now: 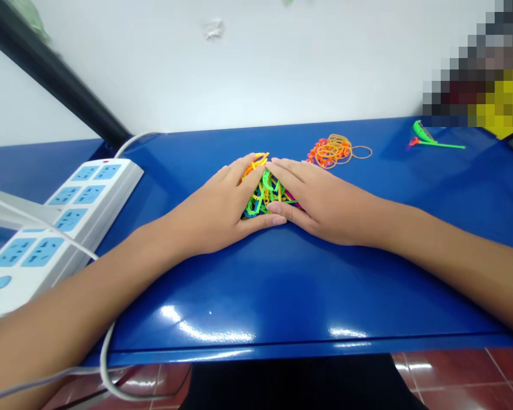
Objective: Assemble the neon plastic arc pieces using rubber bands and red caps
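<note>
On the blue table, a pile of small plastic pieces (267, 193) in green, yellow, orange and purple lies between my two hands. My left hand (222, 208) cups the pile from the left, fingers stretched over its far side and thumb along its near edge. From the right, my right hand (320, 199) encloses the same pile in a like way. The thumbs meet at the front, and the fingertips come close together at the back. Much of the pile is hidden under the palms. The pieces' exact kind cannot be made out.
Behind my right hand lie orange rubber bands (337, 151) with red-orange plastic pieces (318, 152). Farther right are a green plastic piece (423, 131) and a thin green stick with a red end (442, 144). A white power strip (115, 196) with cables stands at left, near a black post (64, 74).
</note>
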Demonstrator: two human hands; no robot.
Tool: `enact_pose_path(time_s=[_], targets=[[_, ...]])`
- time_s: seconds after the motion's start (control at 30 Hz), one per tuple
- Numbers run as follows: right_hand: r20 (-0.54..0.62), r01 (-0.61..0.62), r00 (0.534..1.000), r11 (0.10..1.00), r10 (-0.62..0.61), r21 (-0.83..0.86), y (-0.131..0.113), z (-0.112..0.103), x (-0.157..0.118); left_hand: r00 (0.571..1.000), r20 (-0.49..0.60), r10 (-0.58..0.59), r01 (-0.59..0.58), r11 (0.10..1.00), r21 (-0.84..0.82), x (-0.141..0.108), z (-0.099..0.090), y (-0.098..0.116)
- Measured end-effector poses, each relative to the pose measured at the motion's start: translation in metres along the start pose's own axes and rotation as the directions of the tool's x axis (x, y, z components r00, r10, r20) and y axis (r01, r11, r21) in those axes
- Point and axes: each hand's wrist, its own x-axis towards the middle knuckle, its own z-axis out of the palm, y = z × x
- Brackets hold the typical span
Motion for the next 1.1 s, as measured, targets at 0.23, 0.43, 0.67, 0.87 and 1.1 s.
enact_pose_path(time_s=[0.23, 0.43, 0.67, 0.87, 1.1], targets=[[-0.074, -0.009, 0.997, 0.999, 0.005, -0.048, -0.004, -0.001, 0.003, 1.000, -0.002, 0.013, -0.013, 0.999, 0.035, 0.002, 0.000, -0.001], [-0.159, -0.058, 0.986, 0.994, 0.042, -0.095, -0.006, -0.005, 0.006, 1.000, -0.011, -0.004, 0.005, 0.997, 0.073, 0.002, -0.001, 0.000], [-0.339, -0.089, 0.941, 0.974, 0.014, -0.207, -0.002, -0.015, 0.008, 0.999, -0.036, -0.034, 0.036, 0.997, 0.072, 0.003, 0.002, -0.001], [-0.536, -0.184, 0.830, 0.983, 0.154, -0.004, -0.016, -0.019, 0.004, 0.988, -0.152, 0.001, 0.002, 1.000, 0.015, 0.004, -0.002, 0.003], [-0.660, -0.116, 0.748, 0.993, 0.073, -0.022, -0.020, -0.018, 0.001, 0.968, -0.246, 0.057, -0.059, 0.998, 0.000, 0.005, -0.006, 0.007]])
